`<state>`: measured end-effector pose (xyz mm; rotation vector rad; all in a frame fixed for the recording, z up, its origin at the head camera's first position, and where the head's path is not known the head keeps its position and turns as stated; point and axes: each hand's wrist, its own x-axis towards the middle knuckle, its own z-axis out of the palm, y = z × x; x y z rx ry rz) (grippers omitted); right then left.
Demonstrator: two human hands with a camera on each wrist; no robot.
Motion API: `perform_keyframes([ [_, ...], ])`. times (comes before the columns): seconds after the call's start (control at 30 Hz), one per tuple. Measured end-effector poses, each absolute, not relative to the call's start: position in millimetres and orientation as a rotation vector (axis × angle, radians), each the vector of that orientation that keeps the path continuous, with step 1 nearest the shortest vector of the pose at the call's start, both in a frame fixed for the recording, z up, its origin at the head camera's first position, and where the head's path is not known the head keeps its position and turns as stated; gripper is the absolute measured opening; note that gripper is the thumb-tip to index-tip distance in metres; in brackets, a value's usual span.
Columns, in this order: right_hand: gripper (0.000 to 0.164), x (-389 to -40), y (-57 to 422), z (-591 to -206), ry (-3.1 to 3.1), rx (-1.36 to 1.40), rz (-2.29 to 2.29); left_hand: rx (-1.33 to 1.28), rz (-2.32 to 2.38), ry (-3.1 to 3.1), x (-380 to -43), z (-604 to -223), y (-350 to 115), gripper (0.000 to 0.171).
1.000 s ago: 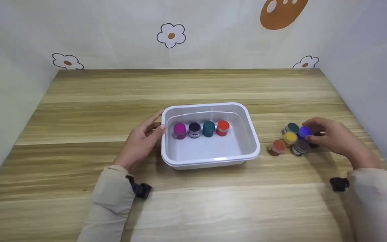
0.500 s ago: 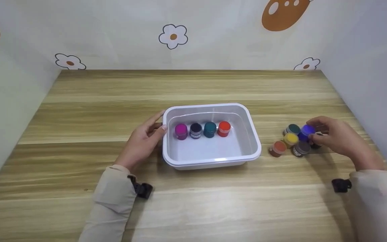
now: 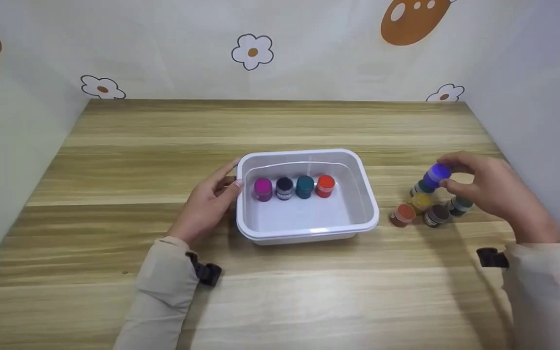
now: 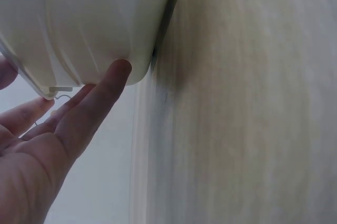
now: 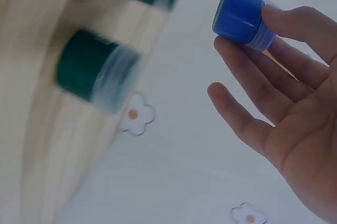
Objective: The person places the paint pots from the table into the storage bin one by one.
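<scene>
My left hand (image 3: 207, 201) holds the left side of a white plastic tub (image 3: 309, 233), thumb at the rim and fingertips against the outer wall (image 4: 89, 29). Between thumb and fingers, my right hand (image 3: 496, 192) pinches a small blue paint jar (image 3: 437, 175), raised above the other jars. The right wrist view shows this blue jar (image 5: 239, 16) tilted, clear of the wood. Below and around that hand stand a dark green jar (image 3: 422, 188), a yellow jar (image 3: 421, 202), an orange-brown jar (image 3: 402, 215), a dark brown jar (image 3: 437, 215) and another green jar (image 3: 460, 205).
In the tub, a row of jars stands toward the back: magenta (image 3: 263, 189), near-black (image 3: 284, 188), teal (image 3: 305, 187) and red (image 3: 325, 185). The wooden table (image 3: 280, 291) meets flower-printed walls (image 3: 173, 53) at the back and sides.
My right hand has lifted the blue jar out of the cluster, up and slightly left, uncovering the green jar behind it. The left hand and tub stay in place.
</scene>
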<state>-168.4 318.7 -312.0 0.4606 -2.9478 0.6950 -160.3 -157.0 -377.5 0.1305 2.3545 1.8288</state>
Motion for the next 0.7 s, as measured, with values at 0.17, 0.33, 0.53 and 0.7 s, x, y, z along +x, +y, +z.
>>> perform_keyframes([
  [0.17, 0.037, -165.5, 282.5, -298.9, -2.923, 0.535, 0.755, 0.104, 1.831, 2.351, -158.7, -376.7, -158.2, 0.056],
  [0.33, 0.035, -163.1, 239.7, -292.3, -2.897, 0.666, 0.945, 0.095, 1.813, 2.372, -157.7, -376.4, -158.8, 0.056],
  [0.53, 0.039, -161.5, 187.6, -291.3, -3.018, 0.731, 1.050, 0.120, 1.798, 2.404, -157.7, -375.8, -158.2, 0.056],
  [0.7, 0.037, -164.0, 149.4, -303.1, -3.003, 0.894, 1.007, 0.140, 1.833, 2.377, -159.1, -377.6, -156.3, 0.057],
])
